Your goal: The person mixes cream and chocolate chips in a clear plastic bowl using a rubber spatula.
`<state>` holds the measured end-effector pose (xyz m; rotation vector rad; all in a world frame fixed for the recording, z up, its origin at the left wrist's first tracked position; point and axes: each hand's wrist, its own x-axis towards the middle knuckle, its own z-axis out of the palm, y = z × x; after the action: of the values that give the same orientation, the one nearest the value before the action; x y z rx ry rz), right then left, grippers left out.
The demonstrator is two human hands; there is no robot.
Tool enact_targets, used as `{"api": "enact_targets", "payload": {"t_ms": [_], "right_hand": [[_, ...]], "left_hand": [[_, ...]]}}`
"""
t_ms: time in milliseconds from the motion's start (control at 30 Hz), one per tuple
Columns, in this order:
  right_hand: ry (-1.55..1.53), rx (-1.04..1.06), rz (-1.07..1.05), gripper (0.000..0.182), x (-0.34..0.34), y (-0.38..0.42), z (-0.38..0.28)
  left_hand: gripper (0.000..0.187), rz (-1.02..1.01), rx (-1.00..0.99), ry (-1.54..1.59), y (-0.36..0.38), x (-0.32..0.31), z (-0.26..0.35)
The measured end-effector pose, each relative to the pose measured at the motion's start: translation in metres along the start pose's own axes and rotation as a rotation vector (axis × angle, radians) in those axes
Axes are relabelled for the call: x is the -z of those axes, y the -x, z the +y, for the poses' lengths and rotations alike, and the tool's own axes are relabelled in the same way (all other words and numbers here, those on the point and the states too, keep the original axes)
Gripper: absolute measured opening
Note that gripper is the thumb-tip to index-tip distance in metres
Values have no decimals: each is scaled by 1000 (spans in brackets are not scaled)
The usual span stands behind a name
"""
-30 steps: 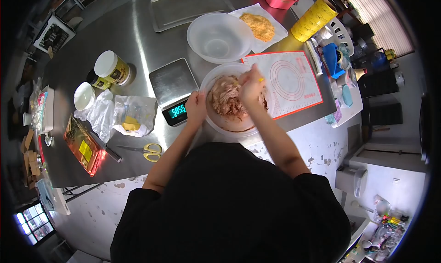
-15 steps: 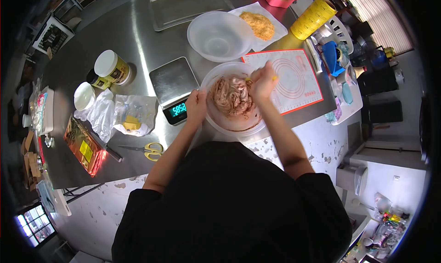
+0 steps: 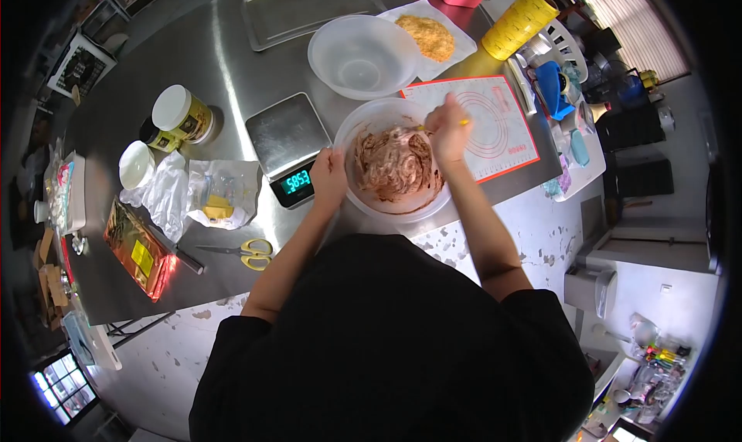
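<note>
A translucent plastic mixing bowl [image 3: 357, 194] stands at the table's near edge, with a streaky brown and pale mixture [image 3: 393, 164] inside. At its left rim my left hand [image 3: 331, 175] is closed, gripping the edge. Over the right rim, my right hand [image 3: 449, 131] is closed around a yellow-handled stirring tool [image 3: 465, 122]. The tool's head is hidden in the mixture, so its exact kind cannot be made out. Directly left of my left hand sits a digital scale [image 3: 287, 137] with a lit display.
Behind the bowl are another translucent bowl [image 3: 363, 56], crumbs [image 3: 427, 39] on paper and a metal tray [image 3: 267, 36]. A red-edged baking mat [image 3: 510, 137] lies right. Scissors [image 3: 253, 254], a knife [image 3: 189, 264], jars [image 3: 182, 113] and wrappers [image 3: 166, 191] lie left.
My right hand has shifted slightly within its stirring position, and the mixture's streaks have changed shape. My left hand stays on the rim. The whole view has shifted slightly.
</note>
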<state>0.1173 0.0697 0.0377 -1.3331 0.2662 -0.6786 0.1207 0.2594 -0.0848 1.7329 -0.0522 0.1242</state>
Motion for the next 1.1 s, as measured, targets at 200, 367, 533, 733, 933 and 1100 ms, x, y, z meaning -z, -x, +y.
{"api": "enact_targets", "payload": {"t_ms": [200,367,533,733,933,1100], "right_hand": [[-2,-467,-404,39,1,63,26],[171,-320,-568,43,20,-2,-5],[-17,51,63,44,5,-9,14],[-72,-380,-183,40,-10,69,26],[248,-298,-324,41,15,-7,-13],[-110,13,100,43,8,-8,33]], "left_hand": [[29,65,32,20,0,-3,3],[26,22,25,-38,4,-2,12],[31,8,20,-39,6,-1,16],[25,99,1,-28,8,-4,10],[26,12,-20,-44,9,2,21],[27,12,-9,-86,9,0,20]]}}
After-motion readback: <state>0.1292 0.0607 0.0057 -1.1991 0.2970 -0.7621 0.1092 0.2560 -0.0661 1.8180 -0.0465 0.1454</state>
